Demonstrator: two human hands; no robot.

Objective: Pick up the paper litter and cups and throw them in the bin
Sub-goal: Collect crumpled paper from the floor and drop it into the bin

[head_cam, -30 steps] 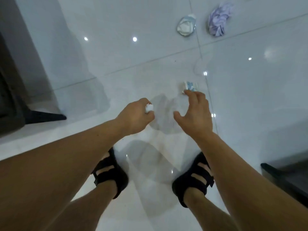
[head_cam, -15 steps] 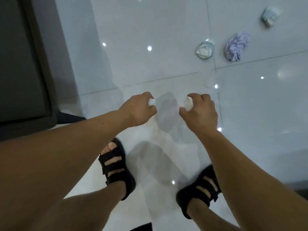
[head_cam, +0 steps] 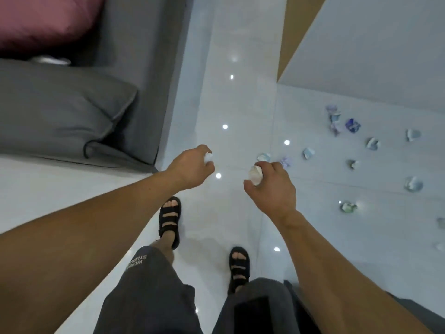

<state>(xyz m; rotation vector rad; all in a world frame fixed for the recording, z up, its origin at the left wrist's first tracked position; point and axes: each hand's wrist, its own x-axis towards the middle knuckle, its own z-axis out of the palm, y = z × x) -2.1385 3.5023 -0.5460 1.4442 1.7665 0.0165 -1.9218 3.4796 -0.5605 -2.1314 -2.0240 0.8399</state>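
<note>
1. Our left hand (head_cam: 190, 168) is curled round a small white paper wad (head_cam: 208, 157), just off the corner of the grey sofa (head_cam: 72, 104).
2. Our right hand (head_cam: 272, 186), farther from the sofa, grips a larger crumpled paper ball (head_cam: 255, 175).
3. The remaining litter (head_cam: 348, 206) lies scattered over the floor tiles (head_cam: 240, 104) on the side away from the sofa. The right hand is nearer it, with the closest scraps (head_cam: 264, 157) just past its knuckles.
4. No bin shows, so we cannot tell which way it lies from the sofa. With both hands full, we judge the next move is a carry, not another pick.
</note>
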